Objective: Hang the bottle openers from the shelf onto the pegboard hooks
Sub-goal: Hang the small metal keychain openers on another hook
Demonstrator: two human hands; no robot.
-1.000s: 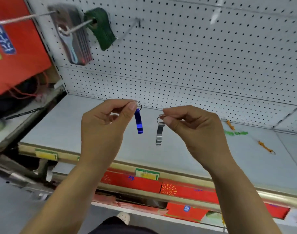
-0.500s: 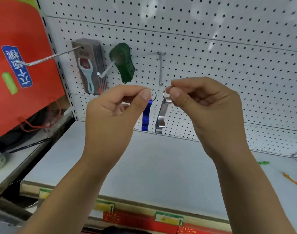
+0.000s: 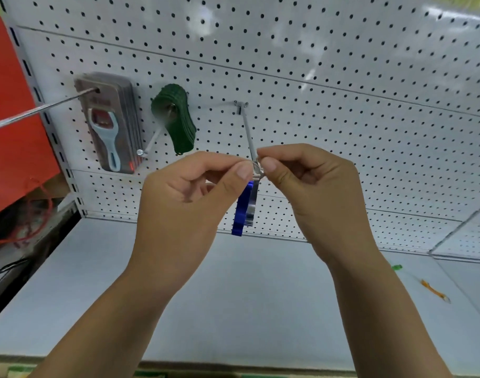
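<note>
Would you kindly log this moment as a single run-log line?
phase: hanging | left hand: pinches blue opener ring | right hand: pinches silver opener ring | both rings at hook tip

Two hands (image 3: pixel 189 195) (image 3: pixel 315 186), two keyring openers (image 3: pixel 240 214) (image 3: pixel 252 208), three pegboard hooks (image 3: pixel 39 111) (image 3: pixel 154 137) (image 3: pixel 248 132)

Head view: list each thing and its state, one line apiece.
Blue opener: dangling, ring at middle hook tip, threading unclear.
Silver opener: dangling beside it, likewise.
Left hand: pinches blue opener's ring.
Right hand: pinches silver opener's ring.
Middle hook: shaft bare.
Packaged openers: hung.
Green openers: hung.
</note>
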